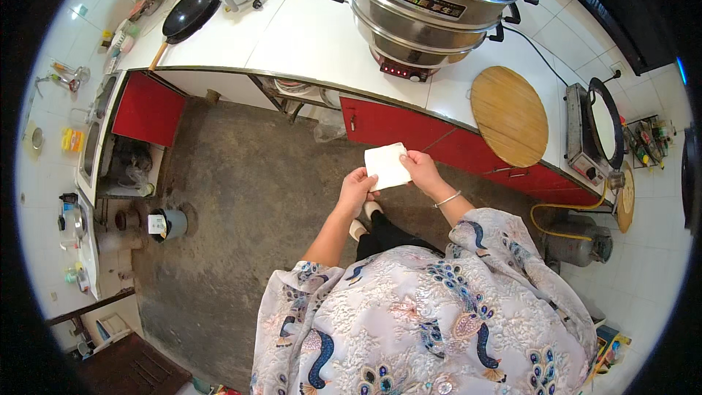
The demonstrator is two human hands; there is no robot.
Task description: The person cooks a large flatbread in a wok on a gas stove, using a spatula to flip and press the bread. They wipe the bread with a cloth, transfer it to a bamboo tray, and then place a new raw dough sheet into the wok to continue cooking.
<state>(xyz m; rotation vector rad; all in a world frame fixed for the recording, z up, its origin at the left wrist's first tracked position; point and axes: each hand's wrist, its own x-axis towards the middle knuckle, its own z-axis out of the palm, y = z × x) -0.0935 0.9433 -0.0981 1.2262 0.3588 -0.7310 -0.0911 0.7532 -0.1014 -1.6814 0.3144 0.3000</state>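
A small white square [386, 164], which looks like a folded cloth or paper towel, is held up in front of my body, over the floor. My left hand [356, 189] pinches its lower left corner, the thumb lying on top. On the other side, my right hand [422, 170] grips its right edge, thumb also on top and the fingers mostly hidden behind. A bracelet circles my right wrist. Both hands are closed on the square and stay apart from the counter.
Ahead runs a white counter [292, 29] with red cupboard doors [395, 123]. On it stand a tall steel steamer [431, 18], a round wooden board [510, 113], a gas stove [581, 132] and a black pan [191, 14]. A gas cylinder [578, 241] is at right, a bucket [175, 223] at left.
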